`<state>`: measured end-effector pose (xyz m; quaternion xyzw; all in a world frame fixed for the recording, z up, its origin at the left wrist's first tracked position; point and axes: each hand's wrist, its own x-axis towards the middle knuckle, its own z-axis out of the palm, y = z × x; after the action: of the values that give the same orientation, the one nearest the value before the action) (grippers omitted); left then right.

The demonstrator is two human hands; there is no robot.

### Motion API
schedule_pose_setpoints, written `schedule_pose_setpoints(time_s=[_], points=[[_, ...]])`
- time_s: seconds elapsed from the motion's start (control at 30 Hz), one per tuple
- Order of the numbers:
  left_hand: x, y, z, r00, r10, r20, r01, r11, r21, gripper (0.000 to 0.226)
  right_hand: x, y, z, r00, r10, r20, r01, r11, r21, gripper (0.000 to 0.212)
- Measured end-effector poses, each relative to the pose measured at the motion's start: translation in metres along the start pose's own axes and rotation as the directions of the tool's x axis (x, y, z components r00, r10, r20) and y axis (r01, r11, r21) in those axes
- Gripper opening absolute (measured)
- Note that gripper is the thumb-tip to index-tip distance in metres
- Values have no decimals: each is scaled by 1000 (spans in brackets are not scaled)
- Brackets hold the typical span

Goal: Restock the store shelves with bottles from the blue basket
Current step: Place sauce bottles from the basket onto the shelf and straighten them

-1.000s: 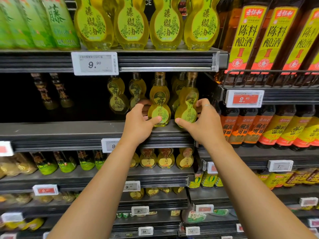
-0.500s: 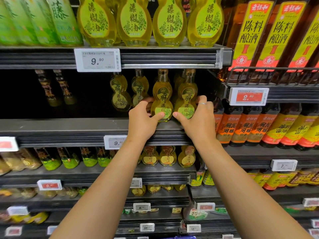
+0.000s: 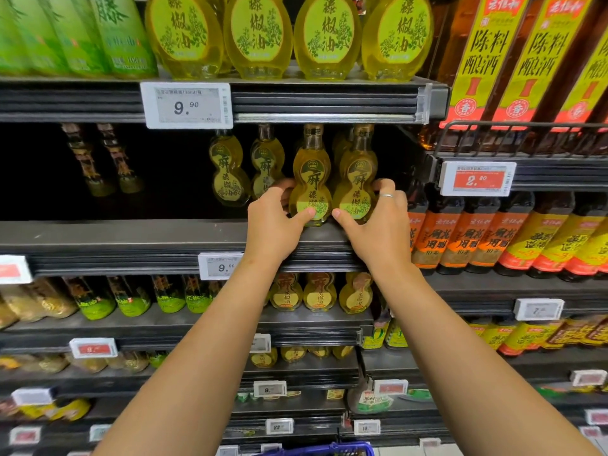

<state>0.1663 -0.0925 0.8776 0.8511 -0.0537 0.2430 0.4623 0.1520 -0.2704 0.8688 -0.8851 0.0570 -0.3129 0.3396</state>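
On the shelf (image 3: 164, 238), gourd-shaped yellow oil bottles (image 3: 311, 179).

dark open shelf bay (image 3: 158, 205) left of gourd bottles (image 3: 230, 172), upper shelf edge (image 3: 322, 103) low overhead

- Two gourd-shaped clear bottles of yellow oil, left one (image 3: 311, 179) and right one (image 3: 357, 179), stand upright, touching, at your shelf's (image 3: 131, 238) front edge.
- The blue plastic basket's rim (image 3: 324, 449) shows at the bottom, nearest you.
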Motion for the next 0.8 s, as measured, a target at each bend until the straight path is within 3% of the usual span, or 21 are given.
schedule_pose_setpoints(time_s=[0.23, 0.53, 0.8], points=[[-15, -2, -13, 993, 120, 13, -120, 993, 15, 47, -25, 2, -21, 1000, 1, 20, -1, 1000, 16, 63], [-43, -32, -53, 967, 233, 105, -226, 971, -76, 28, -84, 28, -52, 996, 44, -80, -48, 998, -50, 30], [-94, -36, -73, 934, 336, 121, -337, 941, -8, 21, -133, 78, -65, 988, 146, 56, -146, 989, -12, 22]])
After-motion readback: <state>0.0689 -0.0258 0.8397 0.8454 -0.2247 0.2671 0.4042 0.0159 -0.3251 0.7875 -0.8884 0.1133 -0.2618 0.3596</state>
